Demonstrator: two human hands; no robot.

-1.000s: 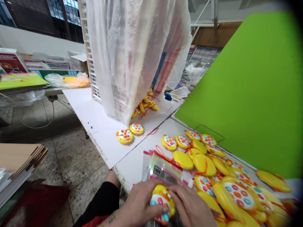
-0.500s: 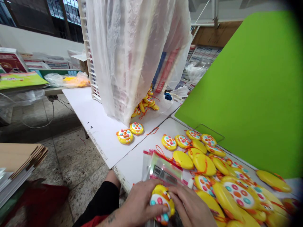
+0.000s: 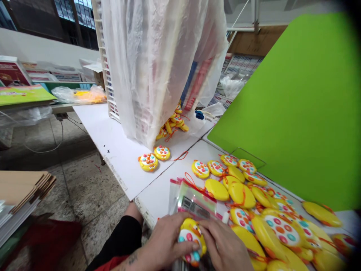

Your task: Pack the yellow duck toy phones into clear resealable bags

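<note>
Gripping a yellow toy (image 3: 193, 236) in the left hand (image 3: 165, 237) while touching its edge with the right hand (image 3: 224, 242), finger closure there remaining indiscernible.

White table (image 3: 121, 163) with yellow toys (image 3: 242, 195).
</note>
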